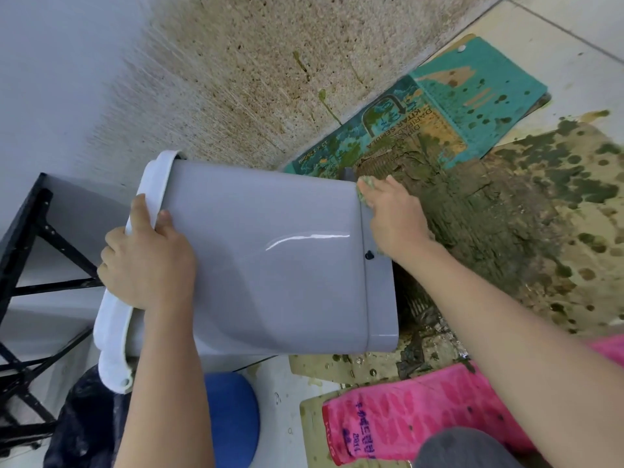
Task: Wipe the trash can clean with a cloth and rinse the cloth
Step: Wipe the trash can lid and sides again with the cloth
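Trash can point(270, 261) lay tipped on its side over soiled cardboard point(540, 204), left hand point(148, 261) gripping its white rim, right hand point(393, 219) pressing a greenish cloth point(363, 187) vs the base edge — wiping step, IMO; next: work round the base w/ steady pressure.
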A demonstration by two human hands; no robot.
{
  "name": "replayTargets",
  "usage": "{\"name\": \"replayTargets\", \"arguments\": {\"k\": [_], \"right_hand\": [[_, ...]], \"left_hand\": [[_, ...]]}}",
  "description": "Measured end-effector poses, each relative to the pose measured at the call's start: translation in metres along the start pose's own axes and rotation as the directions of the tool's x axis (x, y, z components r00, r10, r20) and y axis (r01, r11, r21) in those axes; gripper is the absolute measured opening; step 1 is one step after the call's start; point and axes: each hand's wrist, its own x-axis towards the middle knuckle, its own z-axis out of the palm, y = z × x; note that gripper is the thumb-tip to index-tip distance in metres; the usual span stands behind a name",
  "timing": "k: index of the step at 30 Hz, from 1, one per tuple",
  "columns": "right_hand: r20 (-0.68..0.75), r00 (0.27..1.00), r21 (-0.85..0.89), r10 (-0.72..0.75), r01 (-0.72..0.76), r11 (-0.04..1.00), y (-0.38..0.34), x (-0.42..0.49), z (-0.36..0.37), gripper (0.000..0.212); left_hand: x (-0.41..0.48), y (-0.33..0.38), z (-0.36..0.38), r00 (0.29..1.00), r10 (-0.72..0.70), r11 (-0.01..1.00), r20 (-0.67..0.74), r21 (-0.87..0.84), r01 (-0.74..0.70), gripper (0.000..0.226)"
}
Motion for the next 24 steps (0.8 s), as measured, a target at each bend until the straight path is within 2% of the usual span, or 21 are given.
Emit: {"name": "replayTargets", "arguments": {"k": [2, 5, 10, 15, 21, 24], "right_hand": [[-0.008, 1.000, -0.018, -0.017, 0.017, 1.000, 0.000, -0.039, 0.004, 0.074], [0.006, 1.000, -0.025, -0.013, 0.013, 1.000, -0.005, -0.079, 0.007, 0.068], [0.016, 1.000, -0.052, 0.003, -0.002, 0.999, -0.002, -0.023, 0.001, 0.075], [0.015, 0.998, 0.159, 0.054, -0.056, 0.986, 0.012, 0.019, 0.006, 0.064], [-0.113, 0.990, 0.167, -0.082, 0.100, 0.981, -0.002, -0.053, 0.024, 0.069], [-0.074, 0.984, 0.231, -0.160, 0.173, 0.958, -0.031, -0.097, 0.033, 0.077]], "left_hand": [[0.000, 0.000, 0.001, 1.000, 0.003, 1.000, -0.002, 0.003, -0.003, 0.045], [0.001, 0.001, 0.002, 1.000, 0.005, 1.000, -0.012, 0.013, -0.005, 0.045], [-0.002, 0.005, 0.000, 1.000, 0.008, 1.000, -0.016, 0.019, -0.007, 0.044], [-0.004, 0.009, -0.004, 0.999, 0.022, 0.999, -0.044, 0.031, -0.021, 0.044], [-0.009, 0.013, -0.009, 0.999, 0.031, 0.999, -0.020, 0.035, -0.030, 0.046], [-0.014, 0.018, -0.020, 0.998, 0.044, 0.998, 0.046, 0.038, -0.045, 0.050]]}}
